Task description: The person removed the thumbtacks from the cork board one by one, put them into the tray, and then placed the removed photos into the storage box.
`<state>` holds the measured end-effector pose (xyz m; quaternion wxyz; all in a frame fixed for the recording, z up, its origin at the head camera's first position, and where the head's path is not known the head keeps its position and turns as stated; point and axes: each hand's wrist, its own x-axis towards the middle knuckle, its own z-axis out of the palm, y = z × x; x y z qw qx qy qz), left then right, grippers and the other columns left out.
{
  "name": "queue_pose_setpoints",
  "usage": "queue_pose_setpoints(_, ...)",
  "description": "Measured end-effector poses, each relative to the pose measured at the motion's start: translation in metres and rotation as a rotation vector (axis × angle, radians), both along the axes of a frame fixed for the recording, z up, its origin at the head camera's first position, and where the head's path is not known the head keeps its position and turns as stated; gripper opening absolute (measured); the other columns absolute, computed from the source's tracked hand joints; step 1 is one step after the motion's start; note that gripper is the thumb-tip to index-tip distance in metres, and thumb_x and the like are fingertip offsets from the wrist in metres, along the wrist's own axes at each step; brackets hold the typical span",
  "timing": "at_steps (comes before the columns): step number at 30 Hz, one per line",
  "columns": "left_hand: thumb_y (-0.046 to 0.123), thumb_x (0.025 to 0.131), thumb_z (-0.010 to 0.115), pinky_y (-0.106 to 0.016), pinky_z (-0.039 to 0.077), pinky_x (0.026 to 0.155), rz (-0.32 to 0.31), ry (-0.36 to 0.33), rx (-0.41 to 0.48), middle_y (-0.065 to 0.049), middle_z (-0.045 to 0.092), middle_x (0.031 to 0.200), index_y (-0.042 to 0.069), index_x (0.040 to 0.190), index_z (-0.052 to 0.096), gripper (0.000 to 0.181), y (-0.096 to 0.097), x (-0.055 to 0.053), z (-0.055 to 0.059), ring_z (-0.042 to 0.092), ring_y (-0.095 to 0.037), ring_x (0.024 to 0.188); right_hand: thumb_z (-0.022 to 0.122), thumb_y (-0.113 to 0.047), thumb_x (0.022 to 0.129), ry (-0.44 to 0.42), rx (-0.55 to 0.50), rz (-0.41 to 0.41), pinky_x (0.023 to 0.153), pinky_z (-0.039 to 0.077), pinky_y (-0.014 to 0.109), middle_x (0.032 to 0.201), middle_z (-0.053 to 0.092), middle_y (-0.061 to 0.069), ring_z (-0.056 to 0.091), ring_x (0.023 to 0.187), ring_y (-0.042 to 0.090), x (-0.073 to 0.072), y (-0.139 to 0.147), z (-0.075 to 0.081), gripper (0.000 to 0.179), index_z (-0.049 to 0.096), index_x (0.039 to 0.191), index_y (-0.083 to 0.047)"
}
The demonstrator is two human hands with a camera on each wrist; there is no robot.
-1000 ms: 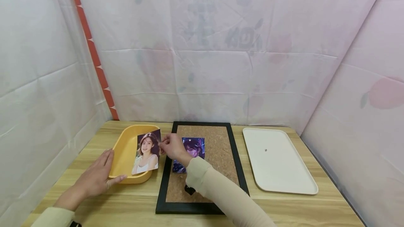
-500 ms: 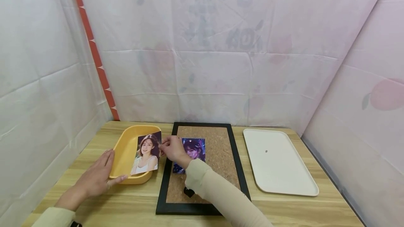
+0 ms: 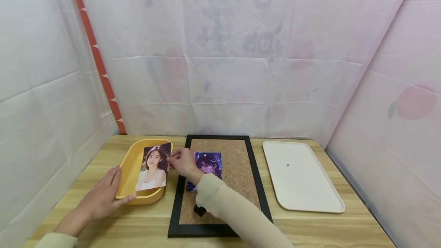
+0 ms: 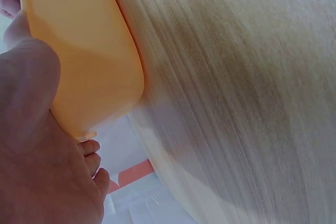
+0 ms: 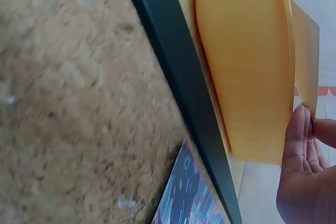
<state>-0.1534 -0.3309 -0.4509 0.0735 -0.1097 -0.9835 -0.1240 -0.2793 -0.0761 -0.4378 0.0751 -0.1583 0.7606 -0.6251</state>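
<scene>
In the head view, my right hand (image 3: 185, 163) pinches the right edge of a portrait photo (image 3: 151, 168) between thumb and fingers. The photo is held tilted over a yellow plastic bin (image 3: 128, 173), covering its right side. My left hand (image 3: 98, 199) rests at the bin's near left corner, fingers stretched along the outer left side and thumb along the front rim. From the left wrist view, that thumb lies at the rim of the bin (image 4: 89, 51). The right wrist view shows the photo's back (image 5: 305, 51) standing above the bin's rim.
A black-framed corkboard (image 3: 237, 175) lies right of the bin. On it are a purple illustrated card (image 3: 209, 163), partly behind my right wrist, and a small black piece (image 3: 199, 211) beside the sleeve. A white tray (image 3: 304, 179) with a small dark mark lies further right.
The photo, with my right hand on it, has shifted slightly left over the bin. My left hand stays at the bin's corner. The head view has swung a little.
</scene>
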Motion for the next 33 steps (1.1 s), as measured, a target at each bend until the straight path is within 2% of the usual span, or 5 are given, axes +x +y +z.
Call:
queue_pose_setpoints(9,0.058,0.089,0.072,-0.071,0.034,0.107,0.009,-0.022,0.018,-0.044,0.027,0.153,-0.024,0.149,0.022,0.113,0.001,0.006,-0.01,0.03,-0.06,0.139,0.068,0.002,0.095,-0.045,-0.033,-0.038,0.068,0.062,0.049,0.068,0.07,0.009,0.066,0.054,0.015,0.009,-0.014,-0.003,0.008,0.064,0.089,0.001)
queue_pose_setpoints(17,0.059,0.09,0.071,-0.072,0.033,0.108,0.021,-0.036,-0.004,-0.045,0.026,0.153,-0.025,0.149,0.021,0.113,-0.001,0.005,-0.008,0.03,-0.061,0.138,0.067,0.003,0.095,-0.045,-0.025,-0.044,0.055,0.059,0.03,0.067,0.07,0.008,0.068,0.055,0.017,0.012,-0.024,0.003,0.007,0.066,0.089,0.0)
queue_pose_setpoints(22,0.058,0.09,0.071,-0.072,0.033,0.107,0.002,-0.027,0.001,-0.045,0.024,0.153,-0.025,0.149,0.02,0.114,0.0,0.0,-0.004,0.029,-0.061,0.139,0.067,0.003,0.095,-0.045,-0.034,-0.048,0.054,0.059,0.028,0.066,0.07,0.008,0.067,0.054,0.016,0.01,-0.026,0.005,0.009,0.065,0.087,-0.001)
queue_pose_setpoints(27,0.059,0.09,0.071,-0.072,0.032,0.108,0.001,-0.043,0.011,-0.046,0.023,0.154,-0.024,0.15,0.019,0.115,-0.002,-0.002,-0.002,0.028,-0.061,0.14,0.069,0.003,0.095,-0.036,0.008,-0.067,0.053,0.058,0.027,0.064,0.068,0.006,0.066,0.052,0.015,0.007,-0.031,0.004,0.011,0.067,0.084,0.0)
queue_pose_setpoints(33,0.057,0.091,0.071,-0.072,0.032,0.107,-0.008,-0.031,0.014,-0.045,0.024,0.154,-0.025,0.15,0.019,0.113,-0.005,-0.003,-0.001,0.028,-0.061,0.14,0.07,0.003,0.093,-0.008,0.089,-0.115,0.049,0.055,0.023,0.061,0.067,0.004,0.064,0.049,0.011,0.004,-0.039,0.005,0.015,0.067,0.079,-0.002)
